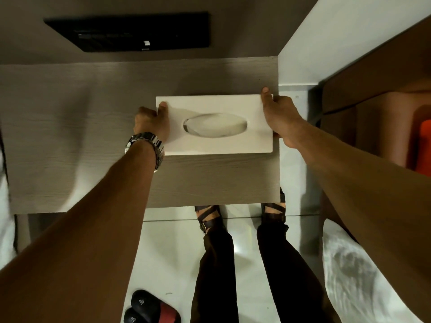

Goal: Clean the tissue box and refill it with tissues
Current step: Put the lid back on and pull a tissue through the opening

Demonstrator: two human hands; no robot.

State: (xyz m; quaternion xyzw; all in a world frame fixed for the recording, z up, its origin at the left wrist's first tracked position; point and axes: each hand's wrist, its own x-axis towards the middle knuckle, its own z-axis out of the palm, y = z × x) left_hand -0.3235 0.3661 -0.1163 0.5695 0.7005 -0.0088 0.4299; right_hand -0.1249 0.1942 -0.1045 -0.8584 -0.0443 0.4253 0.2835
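A white rectangular tissue box (214,145) with an oval opening on top sits at the right end of a grey wood-grain table (70,136). White tissue shows through the oval opening (215,125). My left hand (151,122), with a metal watch on the wrist, grips the box's left end, thumb on top. My right hand (279,115) grips the right end, thumb over the far right corner. I cannot tell whether the box rests on the table or is slightly lifted.
A black flat device (133,31) lies at the far side. The table's right edge meets a white wall panel (326,43). Below are a pale glossy floor (168,252), my sandalled feet, black slippers (149,308) and white bedding (363,276) at right.
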